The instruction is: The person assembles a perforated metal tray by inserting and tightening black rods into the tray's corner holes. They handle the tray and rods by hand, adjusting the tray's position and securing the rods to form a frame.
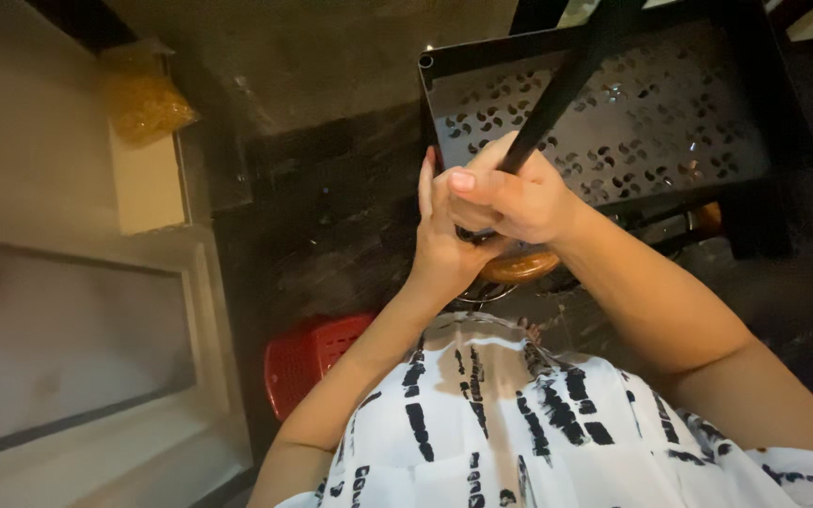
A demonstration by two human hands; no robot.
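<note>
Both my hands are clasped together around the lower end of a long black handle (566, 85) that runs up and to the right. My right hand (515, 198) wraps over the top with the thumb across. My left hand (439, 235) cups it from below and the left. Under the hands I see part of a round metal vessel (519, 268) with something orange-brown in it; most of it is hidden by my hands.
A black perforated metal rack (632, 122) stands behind the hands on a dark stone counter (331, 226). A red plastic basket (308, 357) sits low left. A yellow bag (143, 103) lies on a pale ledge beside a window frame (77, 310).
</note>
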